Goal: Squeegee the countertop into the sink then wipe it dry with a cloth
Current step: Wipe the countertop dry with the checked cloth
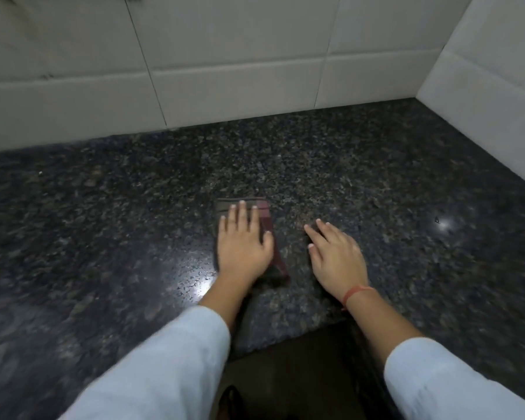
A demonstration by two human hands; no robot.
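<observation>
Head view, looking down on a dark speckled granite countertop (103, 207). A white tiled back wall (225, 71) runs along its far edge.

Far left: bare stone, blurred. A pale blue left sleeve (164, 368) comes in from the bottom left.

Left of centre: the left hand (243, 241) lies palm-down on a folded cloth (281, 265), fingers straight and slightly spread, pressing it flat against the stone. The cloth is dark brown-grey with a red band along its right side. It sits mid-counter, well apart from both walls, and shows beyond the fingertips and to the right of the thumb. A bright light reflection (202, 287) sits on the stone just beside the left wrist.

Right of centre: the right hand (337, 253) is near the cloth but apart from it. Its fingers are extended and relaxed and hold nothing. Whether the fingertips touch the stone or hover just above it, cannot tell. An orange-red thread band (353, 294) circles the right wrist, above the right sleeve (437, 383), also pale blue.

Far right: a second small glint (444, 224) on the stone, then a white tiled side wall (491, 71) that meets the back wall at the corner.
</observation>
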